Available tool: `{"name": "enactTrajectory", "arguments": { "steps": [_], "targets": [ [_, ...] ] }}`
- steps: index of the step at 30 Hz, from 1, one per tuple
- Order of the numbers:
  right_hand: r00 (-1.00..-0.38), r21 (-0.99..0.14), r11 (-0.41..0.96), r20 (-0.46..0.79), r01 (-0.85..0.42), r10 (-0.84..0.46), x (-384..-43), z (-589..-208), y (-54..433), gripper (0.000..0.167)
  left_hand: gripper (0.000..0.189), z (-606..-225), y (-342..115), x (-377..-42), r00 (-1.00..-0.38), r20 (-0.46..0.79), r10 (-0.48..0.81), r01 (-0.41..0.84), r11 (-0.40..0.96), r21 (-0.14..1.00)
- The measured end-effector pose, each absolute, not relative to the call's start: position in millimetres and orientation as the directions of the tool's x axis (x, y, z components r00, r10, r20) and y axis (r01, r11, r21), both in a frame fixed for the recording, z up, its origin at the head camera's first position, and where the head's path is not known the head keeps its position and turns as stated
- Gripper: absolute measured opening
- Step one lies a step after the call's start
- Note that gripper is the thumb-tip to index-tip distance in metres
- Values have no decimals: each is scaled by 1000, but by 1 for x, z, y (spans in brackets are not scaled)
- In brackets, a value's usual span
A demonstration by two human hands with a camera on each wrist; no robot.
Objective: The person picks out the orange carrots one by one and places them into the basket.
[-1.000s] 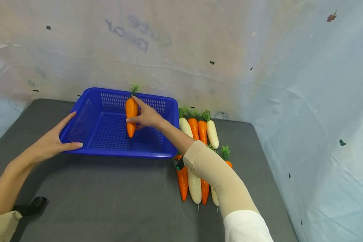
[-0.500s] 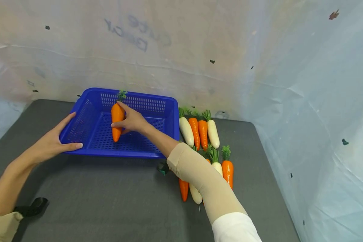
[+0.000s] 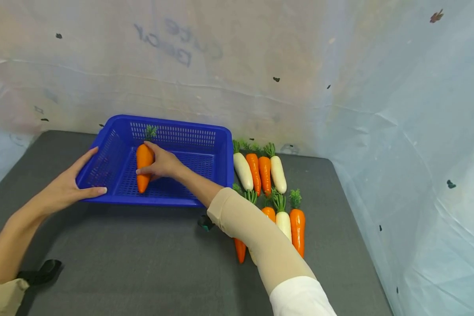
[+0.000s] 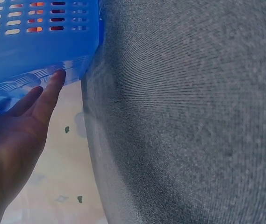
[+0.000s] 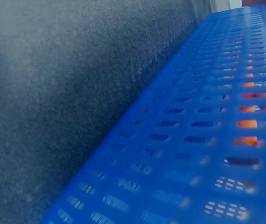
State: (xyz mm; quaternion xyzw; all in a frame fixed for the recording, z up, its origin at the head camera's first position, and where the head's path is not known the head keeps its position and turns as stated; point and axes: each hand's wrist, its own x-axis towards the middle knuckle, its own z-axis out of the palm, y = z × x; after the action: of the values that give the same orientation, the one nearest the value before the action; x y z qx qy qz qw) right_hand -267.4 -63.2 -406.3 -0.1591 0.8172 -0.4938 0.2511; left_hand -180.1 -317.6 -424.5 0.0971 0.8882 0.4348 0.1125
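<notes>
A blue plastic basket [image 3: 197, 164] with slotted walls sits toward the back of the dark table in the head view. My left hand [image 3: 69, 182] holds its front left corner, thumb along the front rim and fingers against the left side. Inside the basket, my right hand [image 3: 162, 162] grips an orange carrot [image 3: 143, 172] with a green leafy top, upright in the view near the left wall. Orange also shows through the slots of the basket wall [image 4: 34, 51] in the left wrist view. The basket wall [image 5: 170, 154] hides the right hand in the right wrist view.
Right of the basket lie two rows of carrots [image 3: 298, 228] and white radishes [image 3: 278, 174], the nearer row partly hidden under my right forearm. Plastic sheeting [image 3: 253, 52] stands behind and to the right of the table [image 3: 162, 263].
My right hand has carried the carrot leftward and lower within the basket. The left hand and the basket have stayed nearly in place.
</notes>
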Motion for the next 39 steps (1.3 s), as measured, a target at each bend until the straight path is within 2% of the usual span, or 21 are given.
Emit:
{"name": "enactTrajectory", "arguments": {
  "steps": [13,23,27,39],
  "targets": [
    [-814,-841,540,-298,-23,-499,-264,-412,-76,89,108,-422,-319,-182,-950,-142,278,56,599,799],
    [-774,-866,500,-330,21,-540,-265,-415,-72,90,107,-425,-318,-181,-951,-140,274,57,606,793],
    [-790,-852,524,-313,-12,-527,-267,-412,-65,85,106,-426,-317,-182,-953,-134,272,60,603,796],
    [-798,-896,434,-196,-90,-570,-272,-398,-39,82,105,-427,-317,-181,-957,-128,261,56,599,799]
  ]
}}
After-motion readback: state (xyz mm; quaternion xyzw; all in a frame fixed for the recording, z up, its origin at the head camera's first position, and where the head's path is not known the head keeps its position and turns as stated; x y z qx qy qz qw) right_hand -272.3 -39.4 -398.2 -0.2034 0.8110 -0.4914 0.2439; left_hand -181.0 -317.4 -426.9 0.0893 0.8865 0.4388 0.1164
